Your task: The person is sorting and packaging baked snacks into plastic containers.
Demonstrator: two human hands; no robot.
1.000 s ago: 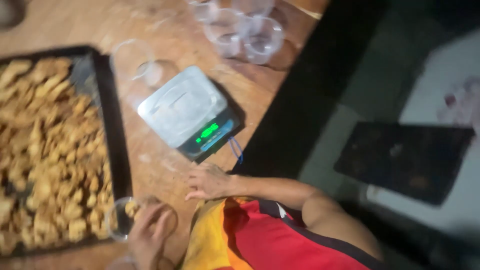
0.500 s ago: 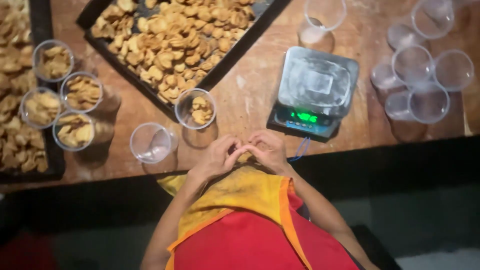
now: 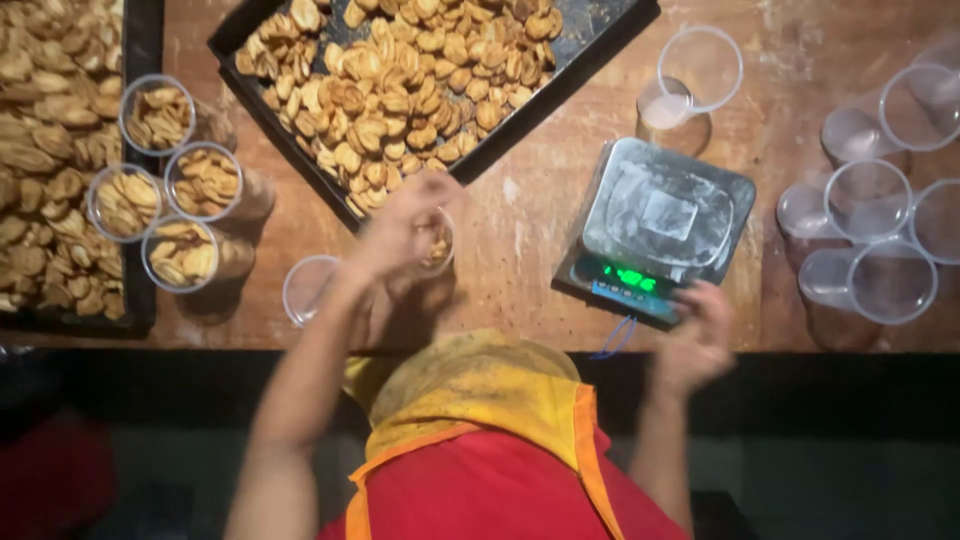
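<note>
Cup (image 3: 432, 243): a small clear plastic one, part-filled with golden biscuits, sits at the near corner of the centre tray with your left hand (image 3: 400, 228) over it. Your fingers there curl round the rim; the hand is blurred, so I cannot tell whether they grip the cup itself or a biscuit above it.

Your right hand (image 3: 697, 340) is at the near edge of the scale (image 3: 660, 228), fingers bent against its front by the lit green display; whether they press a button or merely rest is not clear.

An empty cup (image 3: 308, 290) stands just left of the held one, near the table edge.

Further out on the left, three filled cups (image 3: 180, 205) stand clustered against the left tray (image 3: 60, 150) of biscuits. The centre tray (image 3: 420, 80) lies at an angle, heaped with the same biscuits. Beyond the scale stands one more empty cup (image 3: 698, 70), and a group of empty cups (image 3: 880, 210) crowds the right side.

Risks, as judged: the empty cup sits close to your left forearm and could be knocked off the table by a sweep. A loose hold on the part-filled cup could spill it. Pressure from your right hand on the scale could disturb the reading.
</note>
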